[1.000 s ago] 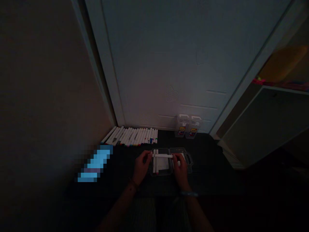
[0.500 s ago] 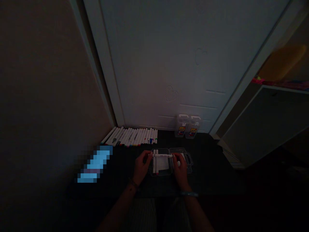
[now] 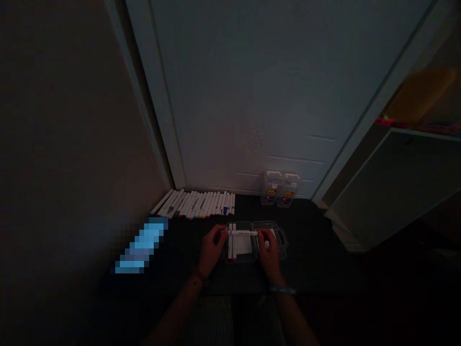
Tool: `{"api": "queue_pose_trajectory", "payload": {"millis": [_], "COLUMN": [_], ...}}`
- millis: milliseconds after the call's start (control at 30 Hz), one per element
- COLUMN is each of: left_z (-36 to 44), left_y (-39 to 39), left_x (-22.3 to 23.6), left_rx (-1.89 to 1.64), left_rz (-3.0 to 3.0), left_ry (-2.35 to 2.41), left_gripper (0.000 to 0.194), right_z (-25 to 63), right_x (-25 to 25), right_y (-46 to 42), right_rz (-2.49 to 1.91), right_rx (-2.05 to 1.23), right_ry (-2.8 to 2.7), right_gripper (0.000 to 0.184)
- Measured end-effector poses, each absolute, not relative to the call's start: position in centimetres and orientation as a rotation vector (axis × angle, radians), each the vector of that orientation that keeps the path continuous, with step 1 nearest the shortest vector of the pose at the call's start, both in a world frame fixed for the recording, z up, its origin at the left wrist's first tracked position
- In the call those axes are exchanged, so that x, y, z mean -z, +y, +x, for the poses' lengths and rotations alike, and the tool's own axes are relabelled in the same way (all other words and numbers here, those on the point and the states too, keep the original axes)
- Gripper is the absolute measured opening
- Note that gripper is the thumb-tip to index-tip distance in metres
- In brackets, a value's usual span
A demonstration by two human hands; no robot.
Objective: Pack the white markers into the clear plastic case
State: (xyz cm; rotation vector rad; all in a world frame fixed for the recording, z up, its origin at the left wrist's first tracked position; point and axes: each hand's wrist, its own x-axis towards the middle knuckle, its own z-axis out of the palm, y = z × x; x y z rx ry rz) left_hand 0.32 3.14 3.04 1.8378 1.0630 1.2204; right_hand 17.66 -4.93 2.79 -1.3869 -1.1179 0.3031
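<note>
Dim light leaves the lettering on the white marker [image 3: 245, 233] unreadable, and fingertips cover its ends, so which way its tip points cannot be told. Coarse pixel blocks mask a bright blue object [image 3: 142, 245] at the left. The marker's long axis runs left to right, nearly level, above the open clear plastic case [image 3: 253, 250] and across the upper part of two markers [image 3: 234, 246] lying lengthwise in its left half. The left hand [image 3: 212, 245] pinches one end between thumb and fingers; the right hand [image 3: 269, 250] pinches the other, hiding part of the case's right half
</note>
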Motion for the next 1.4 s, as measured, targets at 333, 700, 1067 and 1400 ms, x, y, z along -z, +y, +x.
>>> {"api": "queue_pose_trajectory", "payload": {"millis": [333,700,1067,1400], "left_z": [0.21,0.17,0.13,0.19], "left_y": [3.05,3.02,3.12,3.05], "left_x": [-3.12,-3.41,-2.96,-3.11], "left_rx": [-1.214,-1.206,-1.205,-1.214], "left_rz": [1.848,1.856,1.867,1.843], "left_ry": [1.032,1.066,1.043,1.017], "left_gripper": [0.023,0.025,0.02,0.02], "right_z": [17.79,17.72,17.69,17.65], "right_x": [-2.69,-2.76,-3.01,-2.72], "right_y": [-4.85,-4.84,-5.07,-4.84], "right_rz": [-1.383,-1.388,-1.382,-1.376], "right_rx": [-0.303,-0.309,-0.321,-0.317], "right_ry": [-1.123,-1.108,-1.13,-1.113], "right_gripper": [0.023,0.023,0.022,0.022]}}
